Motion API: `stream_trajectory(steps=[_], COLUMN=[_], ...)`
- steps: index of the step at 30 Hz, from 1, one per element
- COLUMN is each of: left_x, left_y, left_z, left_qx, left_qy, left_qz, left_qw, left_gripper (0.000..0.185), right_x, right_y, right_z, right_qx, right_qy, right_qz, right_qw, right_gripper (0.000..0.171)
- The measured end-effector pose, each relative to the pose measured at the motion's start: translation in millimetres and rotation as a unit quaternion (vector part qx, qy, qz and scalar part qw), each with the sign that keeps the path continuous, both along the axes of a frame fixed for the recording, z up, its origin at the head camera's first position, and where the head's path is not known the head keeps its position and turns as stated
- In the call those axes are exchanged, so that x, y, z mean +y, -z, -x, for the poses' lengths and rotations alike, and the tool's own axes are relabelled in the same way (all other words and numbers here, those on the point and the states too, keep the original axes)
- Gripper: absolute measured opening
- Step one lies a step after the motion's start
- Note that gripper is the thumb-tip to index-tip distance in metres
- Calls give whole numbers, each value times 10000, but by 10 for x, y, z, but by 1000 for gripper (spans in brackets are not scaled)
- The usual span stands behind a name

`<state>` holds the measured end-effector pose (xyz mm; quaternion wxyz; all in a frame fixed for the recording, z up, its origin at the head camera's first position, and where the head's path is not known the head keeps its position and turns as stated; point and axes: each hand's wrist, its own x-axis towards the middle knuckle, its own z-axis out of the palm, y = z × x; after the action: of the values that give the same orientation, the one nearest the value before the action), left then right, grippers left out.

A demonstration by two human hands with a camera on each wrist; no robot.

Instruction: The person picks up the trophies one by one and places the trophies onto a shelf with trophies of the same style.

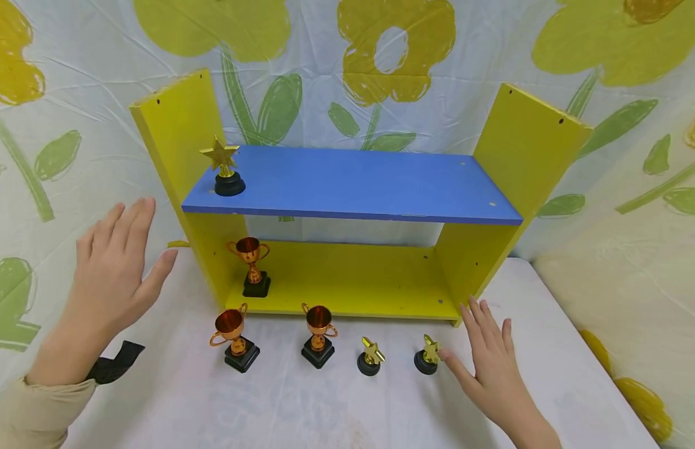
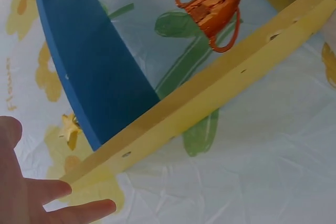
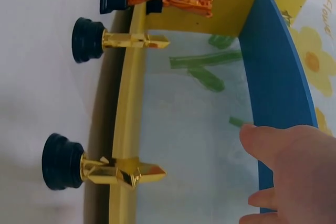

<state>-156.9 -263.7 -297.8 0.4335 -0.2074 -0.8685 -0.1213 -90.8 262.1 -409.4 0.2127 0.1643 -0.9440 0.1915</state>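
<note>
My left hand (image 1: 114, 268), fingers straight and holding nothing, is raised left of the yellow and blue shelf unit (image 1: 353, 184). Near the right star trophy (image 1: 430, 350), my right hand (image 1: 493, 368) is also empty with fingers extended; its thumb tip comes close to the star in the head view. Another gold star trophy (image 1: 371, 355) stands to its left on the table. Further left are two bronze cup trophies, one in the middle (image 1: 318, 337) and one at left (image 1: 235, 340). A third bronze cup (image 1: 252, 265) stands on the lower shelf, and a star trophy (image 1: 226, 168) on the blue upper board.
The shelf's yellow side panels (image 1: 529, 149) rise above the blue board. A white cloth covers the table (image 1: 336, 418), and a flower-printed sheet (image 1: 314, 62) hangs behind. A black strap (image 1: 116, 363) shows at my left wrist.
</note>
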Motion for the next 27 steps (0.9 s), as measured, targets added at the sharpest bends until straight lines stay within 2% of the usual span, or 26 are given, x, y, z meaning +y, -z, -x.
stream_trajectory(steps=[5, 14, 23, 27], left_x=[35, 108, 138, 114], left_y=[-115, -284, -503, -636], left_z=[26, 68, 132, 168], left_qx=[158, 73, 458, 626], left_qy=[36, 47, 10, 138], left_qz=[-17, 2, -33, 41], left_qw=[9999, 10000, 9989, 9979], left_gripper=[77, 79, 84, 81], right_x=[-97, -221, -346, -409], right_y=[10, 59, 87, 100], right_z=[1, 5, 6, 11], right_qx=[29, 102, 52, 87], right_qy=[-182, -438, -699, -898], right_qz=[67, 123, 73, 24], right_qw=[9998, 9989, 9975, 9959], right_gripper=[86, 83, 82, 79])
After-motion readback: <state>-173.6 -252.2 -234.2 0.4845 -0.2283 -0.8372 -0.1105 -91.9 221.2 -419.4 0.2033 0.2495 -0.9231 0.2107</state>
